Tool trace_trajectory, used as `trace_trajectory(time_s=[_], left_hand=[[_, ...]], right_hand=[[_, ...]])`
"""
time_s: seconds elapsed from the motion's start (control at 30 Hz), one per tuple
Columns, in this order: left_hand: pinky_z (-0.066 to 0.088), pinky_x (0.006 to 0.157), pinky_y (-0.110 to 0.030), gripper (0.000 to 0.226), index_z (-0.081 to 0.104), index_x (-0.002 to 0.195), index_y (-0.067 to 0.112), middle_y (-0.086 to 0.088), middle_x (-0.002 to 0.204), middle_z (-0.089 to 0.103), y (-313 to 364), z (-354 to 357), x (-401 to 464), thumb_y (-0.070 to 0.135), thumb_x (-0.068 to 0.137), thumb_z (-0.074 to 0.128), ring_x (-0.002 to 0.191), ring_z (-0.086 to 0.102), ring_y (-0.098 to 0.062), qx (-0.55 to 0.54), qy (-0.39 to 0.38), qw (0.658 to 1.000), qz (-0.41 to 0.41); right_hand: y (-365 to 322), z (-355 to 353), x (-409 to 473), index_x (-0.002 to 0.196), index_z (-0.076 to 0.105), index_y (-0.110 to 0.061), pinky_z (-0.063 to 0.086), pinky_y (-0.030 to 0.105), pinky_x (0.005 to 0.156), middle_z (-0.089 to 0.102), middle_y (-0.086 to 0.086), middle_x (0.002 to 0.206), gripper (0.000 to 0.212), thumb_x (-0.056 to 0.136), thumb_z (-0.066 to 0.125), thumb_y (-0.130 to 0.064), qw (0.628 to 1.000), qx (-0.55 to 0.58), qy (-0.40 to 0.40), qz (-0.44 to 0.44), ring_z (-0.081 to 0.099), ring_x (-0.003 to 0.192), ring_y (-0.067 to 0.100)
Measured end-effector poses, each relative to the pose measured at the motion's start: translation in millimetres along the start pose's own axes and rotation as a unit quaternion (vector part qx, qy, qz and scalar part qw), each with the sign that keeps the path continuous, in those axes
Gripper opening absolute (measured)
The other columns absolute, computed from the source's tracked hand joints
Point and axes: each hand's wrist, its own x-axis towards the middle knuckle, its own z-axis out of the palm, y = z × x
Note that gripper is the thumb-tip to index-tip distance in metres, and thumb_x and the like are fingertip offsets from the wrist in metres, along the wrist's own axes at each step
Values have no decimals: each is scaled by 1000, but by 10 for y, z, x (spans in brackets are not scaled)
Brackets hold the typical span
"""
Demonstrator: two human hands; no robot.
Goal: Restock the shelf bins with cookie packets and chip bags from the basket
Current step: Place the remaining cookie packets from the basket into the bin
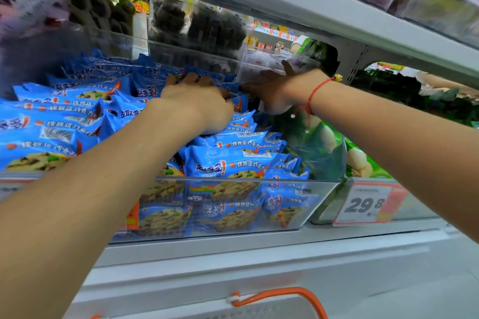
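Shelf (259, 248) restock: both hands deep in the clear bin (298, 204) of blue cookie packets (228, 163).
Left hand (197, 101) rests on the back packets, fingers curled, apparently gripping one; right hand (269, 90) lies flat against them, fingers straight. Orange basket handle (285, 295) at bottom edge.

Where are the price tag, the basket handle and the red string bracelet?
price tag (368, 203): head view, on the printed number.
basket handle (280, 292): head view, top of the orange loop.
red string bracelet (316, 88): head view, cord across the right wrist.
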Motion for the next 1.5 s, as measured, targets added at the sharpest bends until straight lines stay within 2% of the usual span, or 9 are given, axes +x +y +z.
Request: trace_trajectory(time_s=[0.27,0.6,0.83,0.93,1.03,1.17,1.3,1.37,1.5], left_hand=[[10,115,-49,46,31,146,38,-2,155,23,-3,9,13,44,102,18,141,17,-28,1,0,1000,-1],[10,114,-49,45,32,144,38,-2,154,24,-4,21,33,43,102,18,141,17,-28,1,-1,1000,-2],[7,115,-51,48,26,147,40,1,157,20,-25,-32,71,49,101,15,144,14,-29,-9,-53,999,5],[19,115,-49,50,32,144,40,-4,150,36,-23,-121,42,54,100,15,135,33,-32,-47,-74,996,6],[36,99,-40,42,48,134,33,-8,135,52,23,-228,-162,47,101,26,119,47,-32,-67,-22,997,26],[39,93,-38,33,57,129,27,-4,127,59,145,-320,-738,31,98,46,119,49,-28,-94,148,984,39],[46,84,-36,20,64,110,32,11,109,65,212,-256,-1398,30,94,52,103,57,-15,-221,265,939,13],[48,77,-37,14,65,100,33,11,95,66,242,-175,-1693,34,92,54,88,60,-14,-265,287,920,1],[51,72,-36,17,64,88,39,13,80,66,181,164,-2172,47,87,50,80,62,-13,-300,216,926,-74]], right_hand=[[57,-23,-73,151,4,-38,5,56,117,4,-6,161,67,97,42,-21,999,18,34,-2,-2,148,21],[-59,41,171,149,-8,-41,19,57,114,-2,-6,161,72,98,41,-30,997,-71,-7,23,11,147,28],[-86,153,-36,150,-10,-36,-8,59,113,-10,-2,160,75,98,44,-38,998,-15,50,38,-8,147,27],[-15,119,-239,150,-10,-38,-4,58,115,-11,-4,160,72,98,40,-35,998,24,51,29,-4,148,25],[16,105,-608,151,5,-37,12,54,117,9,1,161,67,94,39,-28,992,89,87,-7,15,146,29],[-92,219,-1274,143,39,-28,29,44,107,40,5,145,53,92,48,-21,947,205,243,-40,36,131,29],[-292,420,-1801,110,67,-25,45,37,86,64,0,105,26,85,64,-18,830,410,370,-76,55,97,19],[-436,524,-1992,94,70,-27,46,29,72,66,-7,89,17,81,69,-17,789,485,362,-107,59,79,11],[-944,831,-2181,86,70,-28,45,18,64,67,-9,74,14,79,70,-16,771,555,263,-170,60,67,7]])
